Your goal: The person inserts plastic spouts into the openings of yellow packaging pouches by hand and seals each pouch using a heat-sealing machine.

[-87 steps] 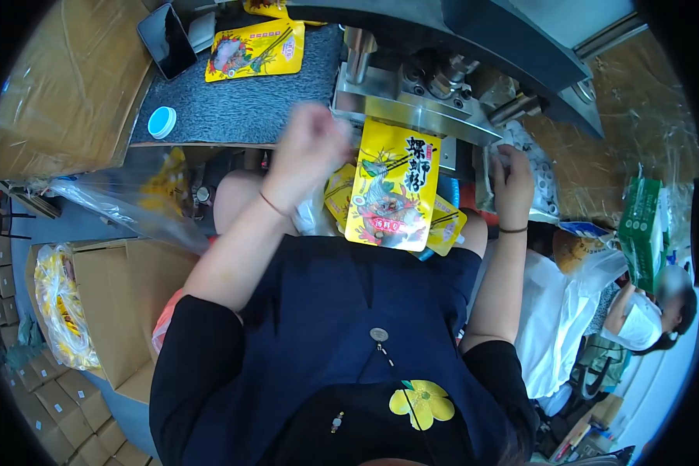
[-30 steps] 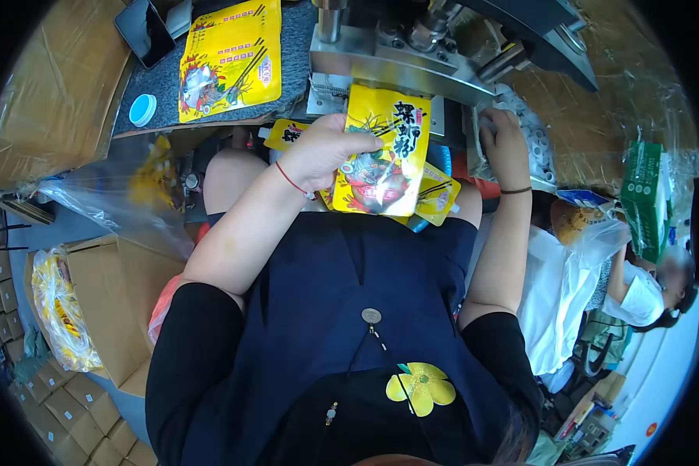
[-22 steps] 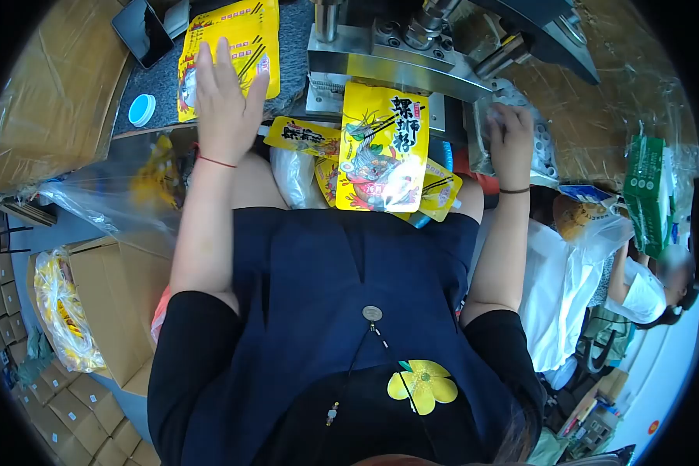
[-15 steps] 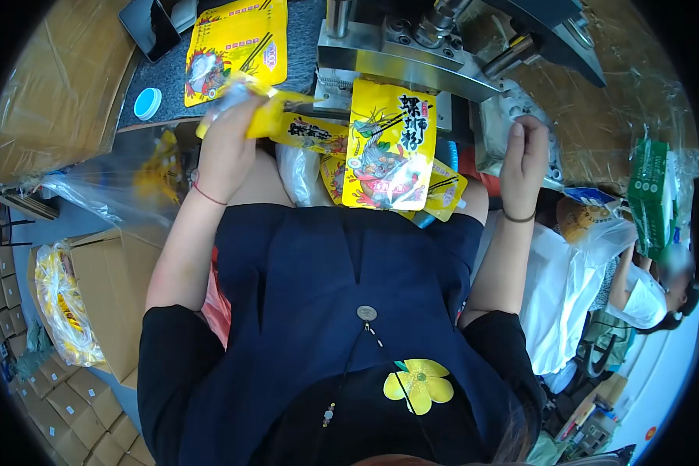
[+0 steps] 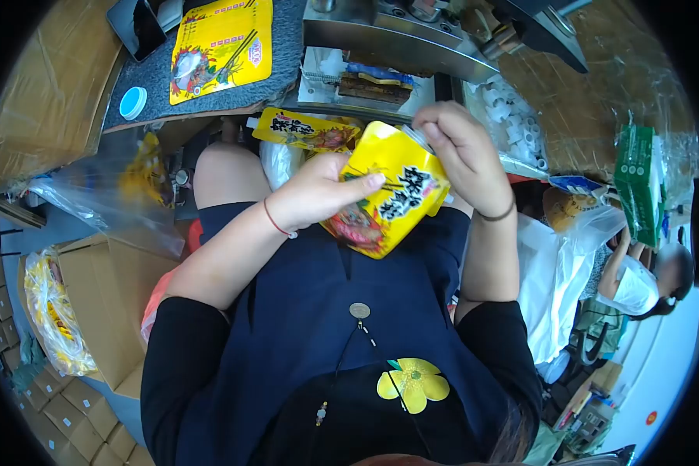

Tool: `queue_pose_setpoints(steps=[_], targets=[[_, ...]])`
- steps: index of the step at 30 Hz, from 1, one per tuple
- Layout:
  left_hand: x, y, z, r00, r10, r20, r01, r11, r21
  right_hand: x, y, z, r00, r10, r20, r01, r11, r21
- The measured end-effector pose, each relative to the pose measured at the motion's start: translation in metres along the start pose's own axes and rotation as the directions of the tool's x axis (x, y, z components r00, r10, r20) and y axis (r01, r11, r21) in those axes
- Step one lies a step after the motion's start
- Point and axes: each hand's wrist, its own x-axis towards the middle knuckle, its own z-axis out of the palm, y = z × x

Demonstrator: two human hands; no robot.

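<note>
On the table (image 5: 286,48) we see a dark-screened smartphone (image 5: 137,29) by the left edge and a round light-blue lid (image 5: 133,102) at the near left corner. A large sheet of brown cardboard (image 5: 48,85) stands along that left edge. Well beyond the table's right side we find a green box (image 5: 636,180), near a person (image 5: 631,286) in white. Rows of closed cartons (image 5: 68,412) lie far left.

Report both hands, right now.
Left hand: closed, holding the yellow pouch.
Right hand: curled at the pouch's upper corner; whether its grip holds anything cannot be told.
</note>
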Motion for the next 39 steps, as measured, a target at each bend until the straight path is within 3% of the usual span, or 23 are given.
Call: queue_pose_setpoints(steps=[2,5,6,9,10,13,16,17,18,21,22,26,29,31,34,37,39], targets=[[0.005,-0.011,0.005,0.999,-0.036,0.011,0.035,0.999,0.029,-0.005,-0.002,-0.010,0.994,0.063,0.086,-0.068,0.996,0.055],[0.016,-0.025,0.005,1.000,-0.026,-0.002,0.027,0.992,0.120,-0.008,0.000,-0.015,0.963,0.221,-0.155,-0.200,0.970,0.138],[0.018,-0.024,0.006,1.000,-0.023,-0.012,0.024,0.989,0.143,-0.008,0.001,-0.011,0.966,0.182,-0.183,-0.146,0.970,0.197],[0.015,-0.016,0.012,0.997,-0.071,0.012,0.070,0.996,0.064,-0.009,0.001,-0.005,0.987,0.158,0.008,-0.158,0.985,0.071],[0.014,-0.013,0.014,0.995,-0.097,0.025,0.098,0.994,-0.051,-0.005,0.000,-0.011,0.997,0.069,0.038,-0.065,0.994,-0.089],[0.016,-0.009,0.017,0.988,-0.140,0.069,0.152,0.963,-0.224,-0.006,0.008,-0.013,0.998,0.035,0.052,-0.031,0.996,-0.078],[0.020,-0.009,0.011,0.992,-0.125,0.021,0.117,0.967,0.227,-0.003,0.000,-0.016,0.969,0.229,-0.091,-0.220,0.970,0.099],[0.021,-0.010,0.010,0.994,-0.107,0.023,0.100,0.975,0.198,-0.002,-0.002,-0.018,0.944,0.303,-0.131,-0.280,0.946,0.164],[0.021,-0.012,0.010,0.995,-0.092,0.028,0.086,0.982,0.170,0.000,-0.004,-0.015,0.968,0.219,-0.120,-0.201,0.968,0.148],[0.017,-0.007,0.015,0.993,-0.112,0.041,0.111,0.993,0.036,0.000,0.000,-0.012,0.988,0.155,0.007,-0.155,0.987,-0.036],[0.017,-0.005,0.016,0.991,-0.127,0.042,0.127,0.992,-0.020,0.002,0.010,-0.018,0.999,0.027,0.037,-0.019,0.981,-0.193],[0.018,-0.009,0.018,0.983,-0.138,0.122,0.162,0.961,-0.223,-0.001,0.010,-0.018,0.975,0.092,0.200,-0.110,0.991,0.077],[0.019,-0.008,0.013,0.979,-0.129,0.157,0.166,0.953,-0.252,-0.010,0.024,-0.030,0.972,0.201,-0.121,-0.231,0.915,-0.332],[0.022,-0.005,0.000,0.986,-0.118,0.117,0.142,0.964,-0.225,-0.022,0.069,-0.049,0.943,0.181,-0.279,-0.327,0.660,-0.676],[0.037,0.004,-0.023,0.998,-0.058,-0.021,0.049,0.953,-0.298,-0.037,0.108,-0.053,0.868,0.427,-0.254,-0.440,0.425,-0.791],[0.054,0.021,-0.042,0.996,-0.082,-0.043,0.063,0.939,-0.338,-0.038,0.125,-0.051,0.918,0.348,-0.190,-0.389,0.695,-0.605],[0.057,0.024,-0.045,0.990,-0.135,-0.039,0.112,0.929,-0.351,-0.040,0.131,-0.048,0.915,0.337,-0.223,-0.402,0.700,-0.590]])
